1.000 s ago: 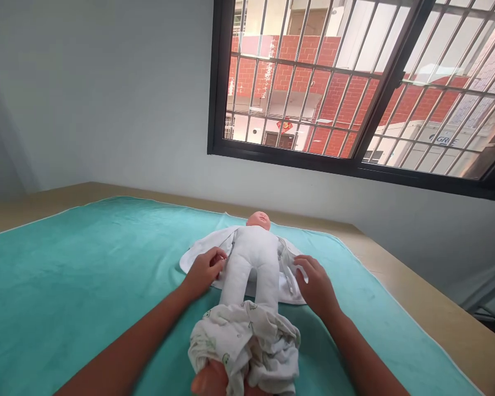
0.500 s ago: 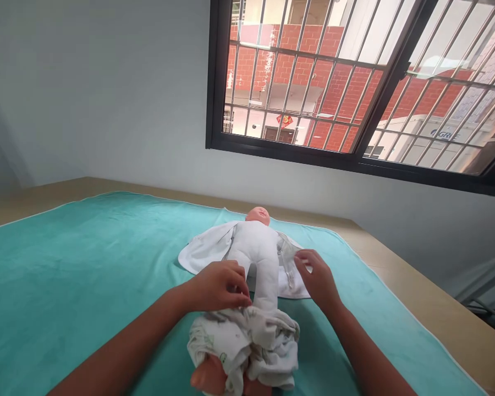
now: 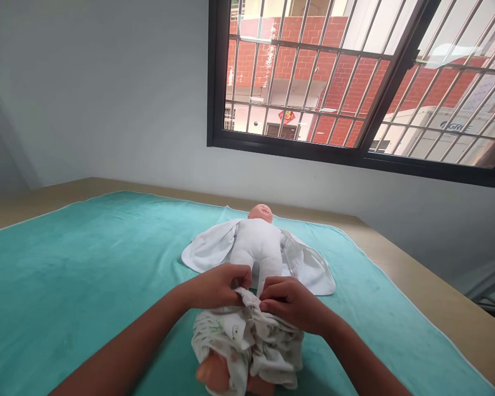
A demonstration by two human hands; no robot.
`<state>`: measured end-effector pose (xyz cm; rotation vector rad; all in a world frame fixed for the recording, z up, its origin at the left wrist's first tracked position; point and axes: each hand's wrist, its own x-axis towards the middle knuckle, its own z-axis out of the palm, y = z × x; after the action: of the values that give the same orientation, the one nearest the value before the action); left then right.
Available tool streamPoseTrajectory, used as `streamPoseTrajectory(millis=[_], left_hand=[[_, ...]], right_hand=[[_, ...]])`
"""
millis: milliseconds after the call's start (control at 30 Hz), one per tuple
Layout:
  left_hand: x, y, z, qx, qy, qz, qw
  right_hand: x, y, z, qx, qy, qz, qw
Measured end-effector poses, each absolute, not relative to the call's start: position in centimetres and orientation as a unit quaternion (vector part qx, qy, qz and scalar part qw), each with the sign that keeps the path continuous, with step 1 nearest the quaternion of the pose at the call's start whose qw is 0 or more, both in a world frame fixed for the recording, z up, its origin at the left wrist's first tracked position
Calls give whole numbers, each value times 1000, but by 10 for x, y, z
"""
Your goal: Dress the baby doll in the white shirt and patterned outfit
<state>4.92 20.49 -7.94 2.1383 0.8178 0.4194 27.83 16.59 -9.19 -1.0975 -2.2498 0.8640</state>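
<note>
A baby doll (image 3: 257, 243) with a white cloth body lies on its back on a teal blanket (image 3: 82, 275), head towards the window. An open white garment (image 3: 309, 269) is spread under its torso. Printed white trousers (image 3: 247, 341) are bunched around its lower legs, and one pink foot (image 3: 213, 374) sticks out near me. My left hand (image 3: 218, 286) pinches the upper edge of the trousers at the doll's left leg. My right hand (image 3: 289, 301) grips the same edge on the other side. Both hands are closed on the fabric.
The blanket covers a tan surface (image 3: 437, 313) whose edge runs along the right and the back. A grey wall rises behind, with a black-framed barred window (image 3: 355, 82) at upper right. Brick buildings show outside.
My left hand moved from the garment beside the doll down to the trousers. My right hand left the garment's right flap and joined it at the trousers' edge.
</note>
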Motion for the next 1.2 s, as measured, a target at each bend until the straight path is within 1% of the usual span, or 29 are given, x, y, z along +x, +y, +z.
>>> streamPoseTrajectory(millis=[67,133,200,300,367,467,567,667,733,833,967,1100,1200], left_hand=[[50,206,-81,828,335,184,410],[49,207,-81,820,335,178,429],[48,208,-81,817,329,156,447],[47,209,-81,812,323,139,467],[47,210,-82,784,317,156,510],[47,214,-87,693,296,213,622],[43,223,-98,619,309,256,676],[36,233,-110,583,346,240,695],[33,236,-114,590,349,220,694],[32,237,-112,649,342,200,650],[33,233,-104,718,335,176,584],[33,228,-96,730,322,153,583],[35,221,-88,737,317,165,574]], right_hand=[[280,165,-90,-407,-823,320,235],[282,165,-91,-414,-817,323,236],[283,167,-94,-437,-804,302,265],[281,172,-103,-492,-762,250,339],[279,176,-110,-517,-731,228,383],[282,182,-116,-528,-710,209,417],[294,188,-116,-528,-725,230,378],[309,192,-115,-521,-748,277,306],[315,194,-115,-514,-756,295,278],[315,193,-117,-501,-767,277,289],[300,187,-123,-511,-768,184,339],[285,178,-123,-496,-786,81,359],[280,173,-119,-455,-811,17,366]])
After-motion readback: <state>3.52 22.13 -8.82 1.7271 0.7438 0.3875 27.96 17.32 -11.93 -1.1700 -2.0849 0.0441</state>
